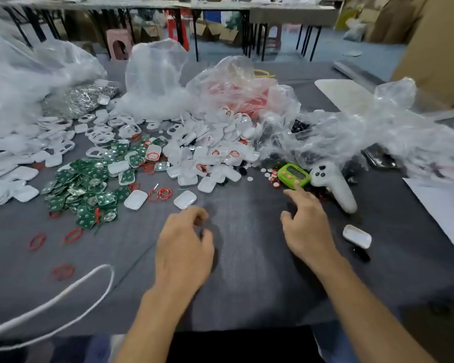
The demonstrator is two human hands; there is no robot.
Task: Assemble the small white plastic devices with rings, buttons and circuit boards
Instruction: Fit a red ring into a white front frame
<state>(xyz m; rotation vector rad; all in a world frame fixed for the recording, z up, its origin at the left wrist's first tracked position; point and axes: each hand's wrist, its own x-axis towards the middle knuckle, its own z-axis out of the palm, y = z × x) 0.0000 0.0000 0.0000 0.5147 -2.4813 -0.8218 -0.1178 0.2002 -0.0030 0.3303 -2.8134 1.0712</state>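
**Hands.** The left hand (184,248) hovers over the grey cloth table (247,271) at near centre, fingers curled in toward the thumb. Something small and dark shows at the fingertips, but it cannot be told whether it is pinched. The right hand (307,227) lies low, fingers loosely spread and holding nothing, its forefinger reaching toward the lime-green digital timer (293,175).

**Location of parts.** The nearest white rounded-rectangular plastic shell (185,199) lies just beyond the left fingertips. A second white shell (357,236) lies alone to the right of the right hand. The red elastic rings (161,194) lie loose just left of the nearest shell. The green square circuit boards (89,189) are heaped further left, and the small white round buttons (250,178) are scattered at far centre.

**Orientation.** The nearest shell lies flat, domed face up. Its long axis runs from near-left to far-right. The lone shell's axis runs from far-left to near-right.

**Handling, as judged.** The shells look light, rigid and glossy, so likely slippery. They are best taken across the short sides, thumb opposite forefinger. The rings are soft and easily stretched. The boards are thin and stiff and should be held by their edges.
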